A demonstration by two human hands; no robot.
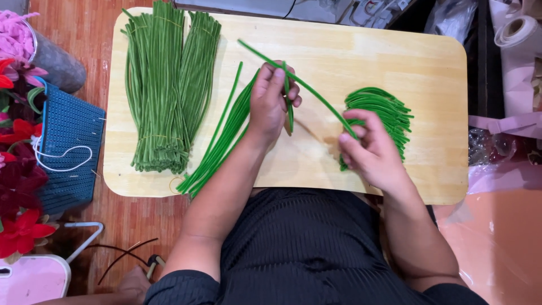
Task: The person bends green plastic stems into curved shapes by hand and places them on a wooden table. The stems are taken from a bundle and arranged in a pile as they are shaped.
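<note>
A low wooden table (429, 68) lies across my lap. My left hand (271, 101) grips a short green fuzzy stem (289, 107) near the table's middle. Between thumb and fingers, my right hand (367, 149) pinches one end of a long green fuzzy stem (305, 85) that slants up to the left, crossing over my left hand's fingers. Just behind my right hand is a pile of bent green stems (381, 110). Loose straight stems (223, 135) lie under my left wrist. Two tied bundles of green stems (164, 85) rest at the table's left.
Left of the table, on the red-brown floor, are a blue mesh basket (68, 147) with a white cord, red fabric flowers (20, 186), a grey bucket (53, 62) of pink material and a pink box (31, 279). Paper rolls (516, 31) and plastic bags (502, 147) crowd the right.
</note>
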